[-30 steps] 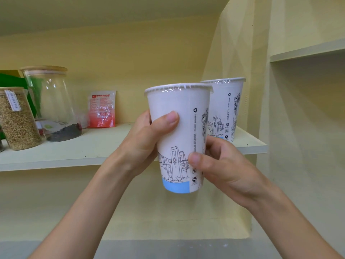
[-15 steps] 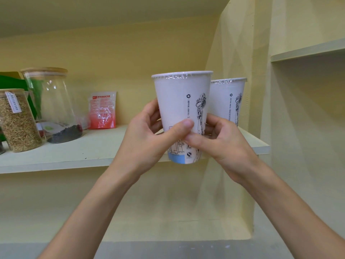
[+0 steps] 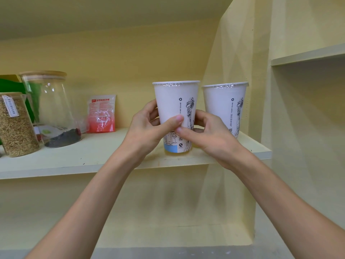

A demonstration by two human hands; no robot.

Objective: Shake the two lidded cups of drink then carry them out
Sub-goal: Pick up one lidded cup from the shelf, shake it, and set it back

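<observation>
Two white paper cups with film-sealed tops and black line drawings stand upright on the pale shelf (image 3: 93, 156). The nearer cup (image 3: 173, 101) rests with its blue base on the shelf, close to the front edge. My left hand (image 3: 147, 131) wraps its left side, thumb across the front. My right hand (image 3: 211, 135) holds its right side, thumb meeting the left thumb. The second cup (image 3: 224, 105) stands just to the right, partly behind my right hand, untouched.
At the left of the shelf stand a glass jar of grain (image 3: 15, 126), a tall glass jar with a wooden lid and dark leaves at the bottom (image 3: 50, 109), and a red-and-white pouch (image 3: 101, 113) leaning on the back wall. A second shelf (image 3: 308, 55) juts out at upper right.
Both hands have carried the nearer cup away from me and down; it now stands on the shelf beside the second cup. Both hands still grip it.
</observation>
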